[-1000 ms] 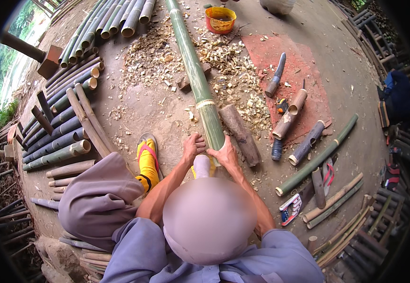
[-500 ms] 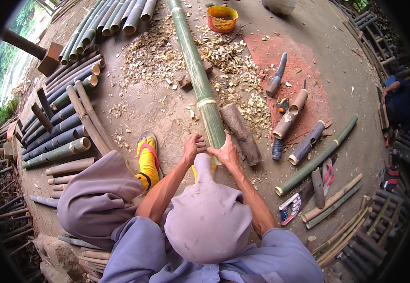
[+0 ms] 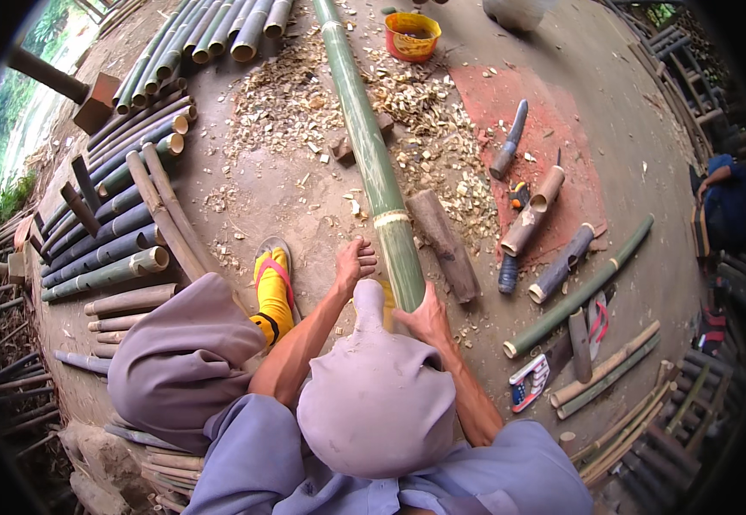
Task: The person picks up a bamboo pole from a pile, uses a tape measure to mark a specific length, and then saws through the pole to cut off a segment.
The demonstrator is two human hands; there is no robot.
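Note:
A long green bamboo pole (image 3: 364, 137) runs from the far edge down to my lap, with a pale node ring near its close end. My right hand (image 3: 428, 318) is wrapped round the right side of that end, thumb toward the top. Just left of the pole hangs my left hand (image 3: 356, 260), its fingers loosely bent and apart, with nothing visible in them. A thick brown log piece (image 3: 446, 246) lies close along the pole's right side. Farther up, the pole passes over a wooden block (image 3: 344, 153).
Wood chips (image 3: 283, 112) cover the ground around the pole. Bamboo tubes (image 3: 111, 273) are stacked at left. On the right lie a curved-handled tool (image 3: 510, 142), a cut bamboo holder (image 3: 534, 215) and a green bamboo length (image 3: 579, 287). A red-yellow tub (image 3: 412, 39) stands far off; a person (image 3: 723, 202) sits at far right.
The bamboo pole has slid nearer to me, its node ring lower in view. My right hand has come back with it; my left hand is now farther from the pole's side.

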